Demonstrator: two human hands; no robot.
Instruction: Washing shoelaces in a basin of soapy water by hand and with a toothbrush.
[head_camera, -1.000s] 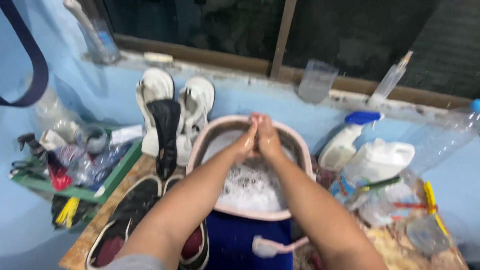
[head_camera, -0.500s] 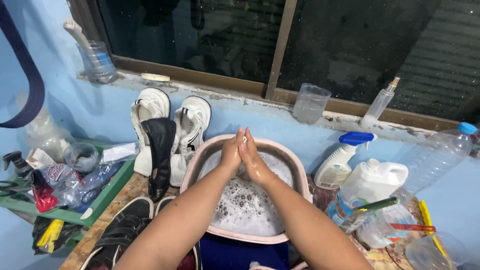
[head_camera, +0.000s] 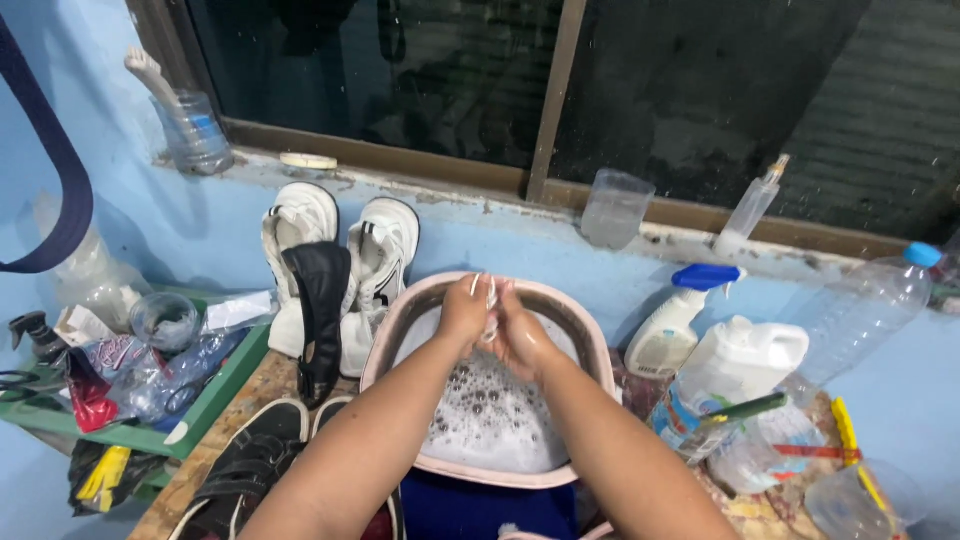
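Observation:
Both of my hands meet above a pink wash basin (head_camera: 598, 352) filled with foamy water (head_camera: 490, 420). My left hand (head_camera: 463, 312) and my right hand (head_camera: 522, 338) are curled against each other, pinching a small white wet piece (head_camera: 490, 298) between the fingers; whether it is cloth or foam I cannot tell. A pair of white shoes (head_camera: 300, 225) leans on the blue wall just left of the basin, with a black insole (head_camera: 320, 300) draped in front of them. A black shoe (head_camera: 250, 470) lies by my left forearm.
A spray bottle (head_camera: 675, 330), a white jug (head_camera: 750, 360) and a clear plastic bottle (head_camera: 860, 310) crowd the basin's right side. A green tray (head_camera: 215, 395) of clutter is on the left. A clear cup (head_camera: 615, 208) and a bottle (head_camera: 195, 130) stand on the window ledge.
My hands went from flat palms pressed together to curled fingers pinching a white piece. The view has tilted up, showing more of the window.

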